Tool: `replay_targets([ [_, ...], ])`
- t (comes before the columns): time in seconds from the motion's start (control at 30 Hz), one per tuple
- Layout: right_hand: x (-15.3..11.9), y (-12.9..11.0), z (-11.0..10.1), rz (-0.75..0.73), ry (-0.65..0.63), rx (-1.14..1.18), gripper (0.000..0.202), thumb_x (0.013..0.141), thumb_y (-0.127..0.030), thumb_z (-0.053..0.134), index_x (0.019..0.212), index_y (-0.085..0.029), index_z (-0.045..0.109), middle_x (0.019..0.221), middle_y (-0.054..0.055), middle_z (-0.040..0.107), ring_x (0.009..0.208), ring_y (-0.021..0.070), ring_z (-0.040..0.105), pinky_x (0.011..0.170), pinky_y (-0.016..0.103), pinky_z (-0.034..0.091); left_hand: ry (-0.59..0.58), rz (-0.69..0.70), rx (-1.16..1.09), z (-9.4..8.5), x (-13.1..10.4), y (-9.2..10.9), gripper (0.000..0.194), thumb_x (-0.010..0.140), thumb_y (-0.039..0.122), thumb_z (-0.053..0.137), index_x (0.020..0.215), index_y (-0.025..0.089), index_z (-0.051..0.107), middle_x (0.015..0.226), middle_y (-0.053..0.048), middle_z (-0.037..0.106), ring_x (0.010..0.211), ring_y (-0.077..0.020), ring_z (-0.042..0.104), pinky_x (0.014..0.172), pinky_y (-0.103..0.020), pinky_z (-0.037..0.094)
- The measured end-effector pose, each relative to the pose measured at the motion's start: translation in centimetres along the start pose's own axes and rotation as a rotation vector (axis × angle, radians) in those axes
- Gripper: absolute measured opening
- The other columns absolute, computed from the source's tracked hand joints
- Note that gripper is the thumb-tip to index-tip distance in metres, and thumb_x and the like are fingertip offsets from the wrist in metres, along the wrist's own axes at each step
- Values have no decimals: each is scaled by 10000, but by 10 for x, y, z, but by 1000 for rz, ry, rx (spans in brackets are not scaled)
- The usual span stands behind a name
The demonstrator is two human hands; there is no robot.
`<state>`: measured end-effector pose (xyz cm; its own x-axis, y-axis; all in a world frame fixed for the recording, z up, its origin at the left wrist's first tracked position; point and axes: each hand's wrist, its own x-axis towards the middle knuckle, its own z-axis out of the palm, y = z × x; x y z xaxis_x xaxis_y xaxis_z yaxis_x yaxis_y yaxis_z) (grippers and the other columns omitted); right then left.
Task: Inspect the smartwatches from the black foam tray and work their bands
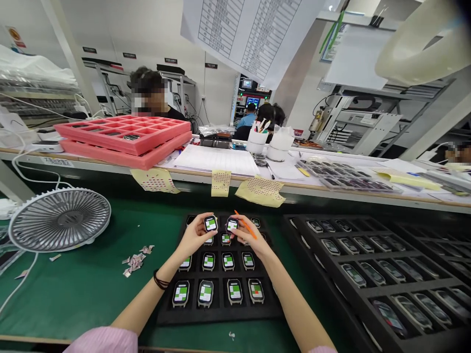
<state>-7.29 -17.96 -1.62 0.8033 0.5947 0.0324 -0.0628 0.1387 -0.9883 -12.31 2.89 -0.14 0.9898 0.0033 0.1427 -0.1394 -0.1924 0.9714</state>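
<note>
My left hand [195, 236] grips a smartwatch body [211, 223] whose lit screen is green and white. In my right hand [250, 234] is a second smartwatch body [231, 225], its screen lit too, and a thin orange stick [247, 225] lies across the same hand's fingers. Both watches are held side by side, apart, above the far part of a black foam tray [221, 316]. Rows of strapless smartwatches with lit screens sit in its pockets, among them one [234, 291] in the front row. My hands and forearms cover some pockets.
To the right stand more black foam trays [333, 289] of watches. A grey fan [61, 219] and paper scraps [135, 261] lie to the left. Red foam trays [125, 135] rest on the shelf, with yellow notes [259, 190] along its edge. People sit beyond.
</note>
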Motion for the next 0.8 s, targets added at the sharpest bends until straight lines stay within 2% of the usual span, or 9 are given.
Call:
replay_targets([
  [0.1, -6, -6, 9, 14, -9, 23, 552, 818, -291, 580, 1292, -118, 359, 1103, 117, 488, 805, 37, 516, 491, 54, 296, -64, -5, 17, 3, -6, -5, 718, 783, 407, 663, 1352, 111, 341, 1299, -146, 472, 1091, -186, 548, 787, -223, 490],
  [0.2, -10, -11, 14, 30, 1, 26, 518, 824, -281, 571, 1276, -106, 385, 1133, 126, 499, 785, 27, 519, 494, 51, 303, -97, 0, 4, 5, -9, -9, 696, 853, 462, 580, 1387, 103, 315, 1285, -166, 456, 935, -156, 587, 603, -191, 460],
  [0.27, -12, -14, 14, 55, 24, 11, 503, 827, -277, 568, 1269, -103, 404, 1147, 128, 510, 774, 21, 525, 510, 53, 337, -73, 9, -3, 6, -9, -10, 679, 849, 470, 582, 1353, 69, 367, 1247, -180, 481, 808, -126, 577, 515, -176, 415],
  [0.43, -13, -18, 15, 126, 76, -34, 456, 846, -337, 546, 1216, -85, 460, 1069, 109, 546, 695, -3, 504, 509, 61, 348, -11, -21, 17, 8, -8, -11, 639, 853, 547, 554, 1230, 32, 530, 1044, -143, 566, 623, -77, 485, 441, -177, 405],
  [0.57, -13, -19, 14, 110, 63, -27, 473, 883, -425, 474, 1196, -71, 458, 889, 72, 528, 634, -7, 466, 454, 63, 246, -6, 1, -42, 7, -9, -16, 629, 871, 544, 543, 1262, 53, 514, 1119, -149, 556, 627, -76, 508, 427, -172, 409],
  [0.7, -11, -13, 12, 68, 16, -3, 463, 879, -369, 490, 1238, -84, 422, 1040, 108, 530, 662, -10, 477, 457, 59, 251, -29, -4, -57, 8, -11, -15, 647, 849, 510, 598, 1298, 61, 474, 1124, -152, 555, 723, -116, 561, 444, -165, 402],
  [0.8, -9, -6, 10, 55, -26, -9, 489, 872, -370, 502, 1259, -87, 408, 1067, 119, 529, 672, -5, 486, 452, 56, 262, -24, -18, -39, 9, -12, -11, 650, 835, 513, 611, 1277, 54, 482, 1137, -155, 546, 725, -108, 534, 442, -164, 383],
])
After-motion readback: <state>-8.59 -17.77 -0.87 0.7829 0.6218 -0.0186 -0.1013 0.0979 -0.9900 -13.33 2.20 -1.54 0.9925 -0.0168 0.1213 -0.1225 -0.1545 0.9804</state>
